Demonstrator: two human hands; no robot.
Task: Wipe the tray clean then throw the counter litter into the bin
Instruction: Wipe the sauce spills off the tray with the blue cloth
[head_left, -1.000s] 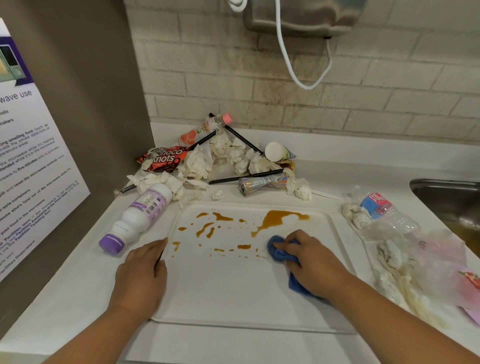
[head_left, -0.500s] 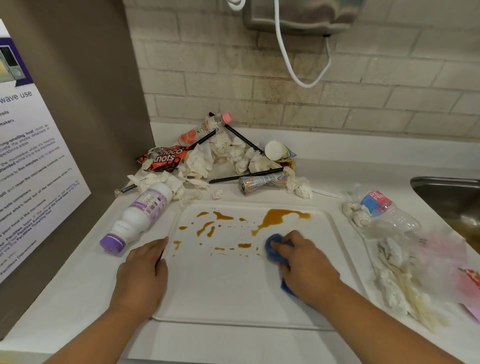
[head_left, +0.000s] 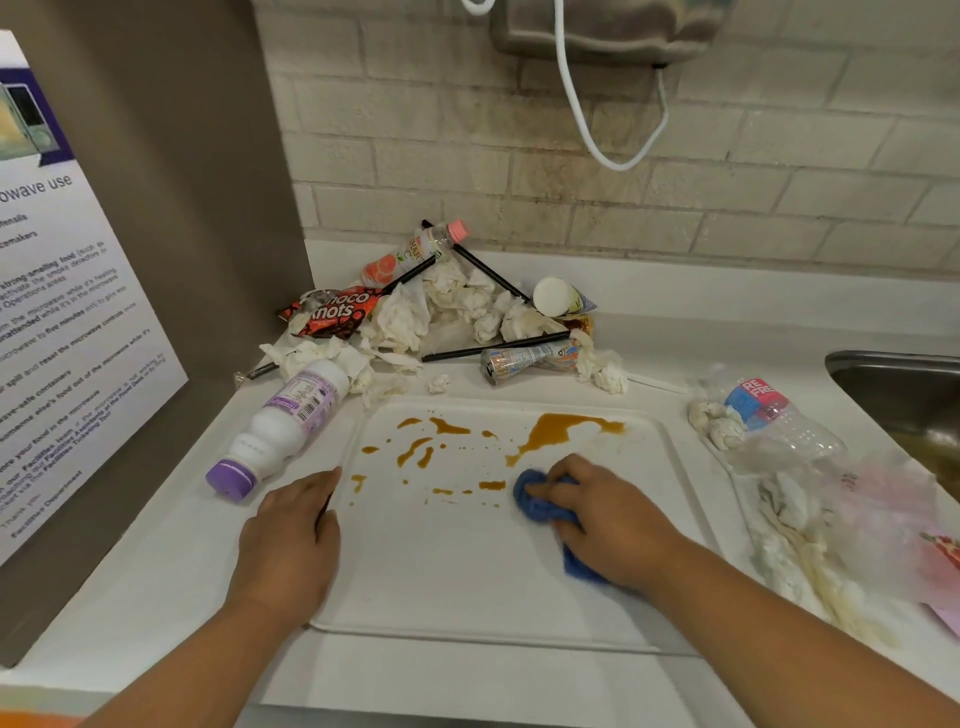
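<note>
Head view — white tray (head_left: 467, 582), brown sauce splatters (head_left: 561, 428) — blue cloth (head_left: 535, 501) beside.

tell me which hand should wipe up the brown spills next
Right. The right hand grips the blue cloth beside the brown spills; the left hand rests on the tray edge.

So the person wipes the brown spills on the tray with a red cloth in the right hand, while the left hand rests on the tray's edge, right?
Not quite: the cloth is blue, not red. The head view shows the right hand gripping it on the tray by the brown spills, the left hand resting on the tray's edge.
</note>
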